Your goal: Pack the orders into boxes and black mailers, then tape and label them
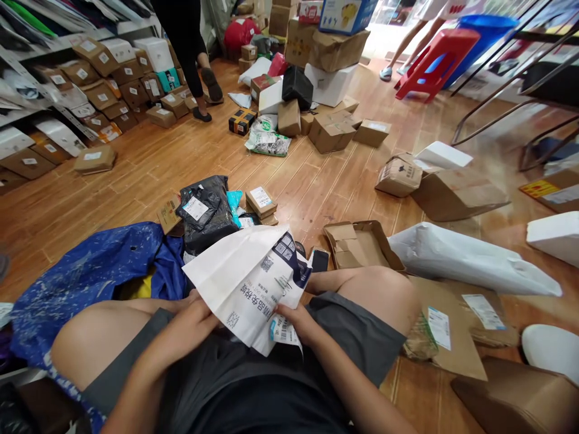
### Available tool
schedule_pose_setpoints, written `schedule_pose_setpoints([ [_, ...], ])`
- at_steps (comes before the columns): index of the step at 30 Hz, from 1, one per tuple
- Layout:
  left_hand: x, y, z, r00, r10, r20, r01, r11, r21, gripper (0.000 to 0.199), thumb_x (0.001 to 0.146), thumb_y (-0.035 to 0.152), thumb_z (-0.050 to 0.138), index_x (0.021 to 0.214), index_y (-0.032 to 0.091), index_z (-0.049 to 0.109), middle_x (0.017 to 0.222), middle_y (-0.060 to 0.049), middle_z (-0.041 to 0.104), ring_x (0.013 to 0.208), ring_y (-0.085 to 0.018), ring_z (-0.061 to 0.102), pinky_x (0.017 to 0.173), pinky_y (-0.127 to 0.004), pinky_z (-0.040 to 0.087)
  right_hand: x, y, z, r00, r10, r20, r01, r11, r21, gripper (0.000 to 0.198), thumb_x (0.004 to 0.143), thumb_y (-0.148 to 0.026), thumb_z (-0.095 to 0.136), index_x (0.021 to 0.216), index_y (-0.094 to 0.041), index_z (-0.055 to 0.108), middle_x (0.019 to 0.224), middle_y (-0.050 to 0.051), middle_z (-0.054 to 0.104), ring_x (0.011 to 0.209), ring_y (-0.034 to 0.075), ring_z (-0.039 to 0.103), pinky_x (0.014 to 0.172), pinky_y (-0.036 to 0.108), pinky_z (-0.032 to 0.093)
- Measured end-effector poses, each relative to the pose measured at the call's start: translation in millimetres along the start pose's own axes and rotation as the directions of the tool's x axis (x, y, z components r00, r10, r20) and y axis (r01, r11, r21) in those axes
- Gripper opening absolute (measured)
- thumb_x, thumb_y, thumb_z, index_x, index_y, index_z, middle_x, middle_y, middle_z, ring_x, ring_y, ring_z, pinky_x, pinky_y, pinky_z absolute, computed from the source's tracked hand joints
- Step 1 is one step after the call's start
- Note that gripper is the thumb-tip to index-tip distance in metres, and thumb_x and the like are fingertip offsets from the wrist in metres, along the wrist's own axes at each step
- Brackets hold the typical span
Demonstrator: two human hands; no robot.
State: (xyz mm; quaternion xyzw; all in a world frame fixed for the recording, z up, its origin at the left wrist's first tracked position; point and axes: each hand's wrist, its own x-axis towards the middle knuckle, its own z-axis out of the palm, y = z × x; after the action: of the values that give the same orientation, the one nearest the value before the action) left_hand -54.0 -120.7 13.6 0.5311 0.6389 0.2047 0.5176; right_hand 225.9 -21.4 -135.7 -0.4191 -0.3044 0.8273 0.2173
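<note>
A white paper mailer (pixel 253 289) printed with dark lettering, QR codes and a dark blue end is held up over my lap, its wide side flaring to the left. My right hand (pixel 296 319) grips its lower right edge, thumb on the front, beside a shipping label (pixel 284 330). My left hand (pixel 201 314) is closed at the mailer's lower left edge, with its fingers hidden behind the paper. Just beyond lie a black plastic parcel (pixel 210 220), small labelled cartons (pixel 261 201) and a phone (pixel 319 260).
To the right are an open cardboard tray (pixel 332 244), a long white wrapped package (pixel 470 256) and flattened cardboard (pixel 452 337). A blue sack (pixel 90 271) lies at left. Boxes fill the shelves (pixel 97 90). A person (pixel 183 48) walks near them; a red stool (pixel 436 63) leans farther back.
</note>
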Motion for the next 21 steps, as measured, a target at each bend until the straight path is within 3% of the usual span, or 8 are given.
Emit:
schedule_pose_setpoints([
  [2,-33,2,-28,0.997,-0.063,0.048,0.059,0.995,0.084,0.049,0.097,0.065,0.065,0.134,0.034,0.077,0.149,-0.007,0.07,0.146,-0.04,0.056,0.128,-0.057,0.04,3,1,-3,0.999,-0.046,0.028,0.047,0.998,-0.029,0.073,0.06,-0.061,0.101,0.115,-0.023,0.073,0.125,0.016,0.08,0.12,0.044,0.074,0.111,0.066,0.053],
  [4,-50,13,-58,0.992,-0.072,-0.099,0.073,0.997,0.009,0.056,0.096,0.071,0.063,0.14,0.038,0.072,0.143,-0.006,0.074,0.137,-0.04,0.065,0.119,-0.055,0.05,6,3,-2,0.993,-0.101,0.067,0.105,0.993,-0.058,0.074,0.062,-0.062,0.101,0.119,-0.023,0.073,0.128,0.016,0.079,0.122,0.043,0.073,0.113,0.065,0.052],
  [7,-22,31,-83,0.88,0.17,-0.443,-0.139,0.985,0.101,0.133,0.073,0.088,0.076,0.176,0.031,0.014,0.182,-0.011,0.024,0.166,-0.044,0.023,0.135,-0.058,0.022,8,8,9,0.98,-0.152,0.127,0.162,0.984,-0.073,0.076,0.064,-0.061,0.1,0.123,-0.023,0.072,0.131,0.017,0.078,0.123,0.042,0.073,0.113,0.063,0.052],
  [9,19,34,-79,0.933,0.128,-0.337,-0.095,0.989,0.114,0.153,0.062,0.092,0.08,0.176,0.02,0.007,0.184,-0.017,0.001,0.169,-0.044,0.004,0.137,-0.058,0.008,7,9,21,0.968,-0.159,0.193,0.175,0.982,-0.067,0.077,0.067,-0.061,0.099,0.128,-0.023,0.07,0.133,0.017,0.077,0.122,0.041,0.073,0.111,0.063,0.054],
  [11,59,25,-59,0.996,0.06,-0.066,-0.069,0.987,-0.145,0.147,0.062,0.09,0.081,0.174,0.019,0.018,0.182,-0.021,0.014,0.167,-0.044,0.018,0.135,-0.057,0.021,4,6,34,0.946,-0.196,0.259,0.226,0.97,-0.093,0.072,0.076,-0.058,0.094,0.134,-0.023,0.068,0.137,0.015,0.076,0.123,0.04,0.073,0.11,0.061,0.055],
  [14,91,-5,-12,0.963,0.076,0.257,0.064,0.865,-0.497,0.133,0.058,0.079,0.091,0.164,0.018,0.04,0.163,-0.025,0.052,0.147,-0.048,0.052,0.116,-0.057,0.051,3,-2,48,0.912,-0.308,0.273,0.382,0.879,-0.286,0.051,0.086,-0.046,0.085,0.13,-0.023,0.073,0.136,0.012,0.076,0.124,0.037,0.072,0.114,0.058,0.052],
  [17,90,-42,27,0.981,0.005,0.194,0.105,0.828,-0.551,0.117,0.055,0.074,0.095,0.149,0.015,0.055,0.134,-0.022,0.074,0.126,-0.042,0.07,0.103,-0.049,0.06,2,-8,56,0.914,-0.315,0.254,0.404,0.743,-0.533,0.032,0.088,-0.039,0.079,0.115,-0.022,0.08,0.12,0.01,0.082,0.114,0.036,0.075,0.109,0.054,0.055],
  [21,71,-73,39,0.976,-0.084,0.201,0.169,0.874,-0.456,0.108,0.057,0.098,0.073,0.126,0.015,0.066,0.101,-0.014,0.08,0.096,-0.036,0.079,0.086,-0.044,0.064,0,-6,69,0.944,-0.215,0.251,0.33,0.658,-0.677,0.026,0.086,-0.041,0.078,0.102,-0.021,0.081,0.096,0.005,0.082,0.091,0.033,0.077,0.089,0.044,0.059],
])
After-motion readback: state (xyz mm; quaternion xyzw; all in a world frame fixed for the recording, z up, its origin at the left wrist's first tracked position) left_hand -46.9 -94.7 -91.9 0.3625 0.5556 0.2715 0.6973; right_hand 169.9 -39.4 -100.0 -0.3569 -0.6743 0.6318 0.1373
